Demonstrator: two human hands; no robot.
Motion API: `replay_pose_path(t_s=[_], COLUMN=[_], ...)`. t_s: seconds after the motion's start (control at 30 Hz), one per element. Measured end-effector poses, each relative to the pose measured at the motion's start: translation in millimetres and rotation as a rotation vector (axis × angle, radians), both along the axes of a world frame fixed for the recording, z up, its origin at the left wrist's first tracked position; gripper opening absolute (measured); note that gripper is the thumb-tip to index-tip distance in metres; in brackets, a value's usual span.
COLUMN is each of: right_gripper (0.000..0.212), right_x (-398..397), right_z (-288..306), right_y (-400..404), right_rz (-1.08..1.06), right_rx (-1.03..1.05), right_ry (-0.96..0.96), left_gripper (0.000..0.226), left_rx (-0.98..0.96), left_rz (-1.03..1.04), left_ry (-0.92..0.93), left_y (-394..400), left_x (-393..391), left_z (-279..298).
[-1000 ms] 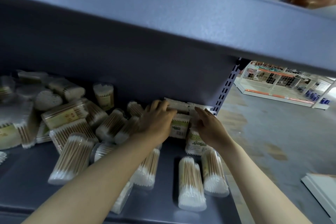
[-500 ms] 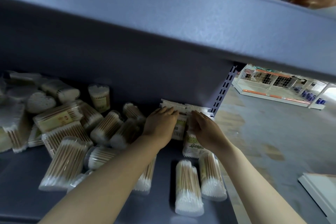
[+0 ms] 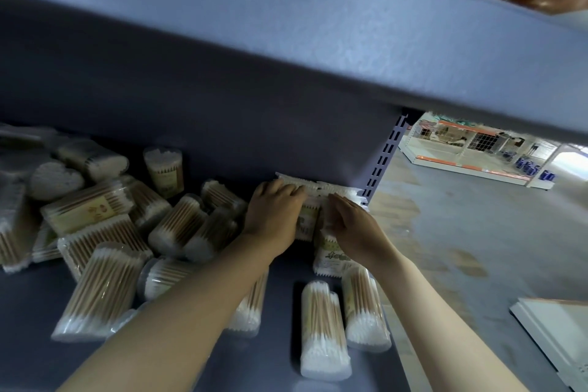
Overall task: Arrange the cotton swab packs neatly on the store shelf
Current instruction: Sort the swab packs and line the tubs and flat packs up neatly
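Two flat cotton swab packs stand against the back wall at the right end of the blue shelf. My left hand rests on the left pack with its fingers bent over the top edge. My right hand touches the right pack, fingers fairly straight. Another flat pack lies just below my right hand. Two round swab packs lie on their sides near the shelf's front right. A jumbled heap of swab packs covers the left half.
The upper shelf board hangs low over the work area. A slotted upright marks the shelf's right end. Beyond it are the bare store floor, a white panel and distant shelving.
Both hands have pushed further back, pressing the flat packs upright against the back wall. The view has shifted slightly right.
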State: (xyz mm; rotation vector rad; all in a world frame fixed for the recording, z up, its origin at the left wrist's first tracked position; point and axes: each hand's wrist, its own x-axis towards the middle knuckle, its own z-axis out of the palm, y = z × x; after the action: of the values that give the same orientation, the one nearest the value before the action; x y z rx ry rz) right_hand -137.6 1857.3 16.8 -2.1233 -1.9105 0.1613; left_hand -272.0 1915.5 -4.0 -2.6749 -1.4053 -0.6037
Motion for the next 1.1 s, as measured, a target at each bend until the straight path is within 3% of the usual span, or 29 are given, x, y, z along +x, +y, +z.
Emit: replay_pose_path(t_s=[0.17,0.3,0.37,0.43,0.53,0.67,0.8,1.1], right_gripper=[0.057,0.057,0.057,0.053,0.026,0.027,0.041,0.020], right_x=[-1,-1,0,0,2,-1,-3,-1], right_z=[1,0,-2,-4,-7,-4,-2,-4], right_y=[-1,-1,-1,0,1,-1,-2,-2], right_rz=[-0.013,-0.012,-0.017,-0.027,-0.022,-0.022,-0.040,-0.008], right_rx=[0.003,0.010,0.021,0.038,0.067,0.074,0.057,0.080], right_ry=[0.014,0.028,0.034,0.049,0.056,0.073,0.070,0.059], left_gripper=[0.061,0.078,0.074,0.066,0.064,0.064,0.046,0.046], left_rx=[-0.075,-0.322,-0.369,-0.386,-0.422,-0.424,-0.375,-0.376], left_rz=[0.105,0.183,0.158,0.148,0.154,0.135,0.164,0.231], left_ry=[-0.015,0.123,0.170,0.156,0.104,0.079,-0.008,-0.011], left_y=[-8,-22,-30,-32,-29,-24,-25,-23], left_x=[-17,-40,-49,-54,-57,-58,-56,-54], left_z=[8,8,3,-2,-8,-10,-8,-8])
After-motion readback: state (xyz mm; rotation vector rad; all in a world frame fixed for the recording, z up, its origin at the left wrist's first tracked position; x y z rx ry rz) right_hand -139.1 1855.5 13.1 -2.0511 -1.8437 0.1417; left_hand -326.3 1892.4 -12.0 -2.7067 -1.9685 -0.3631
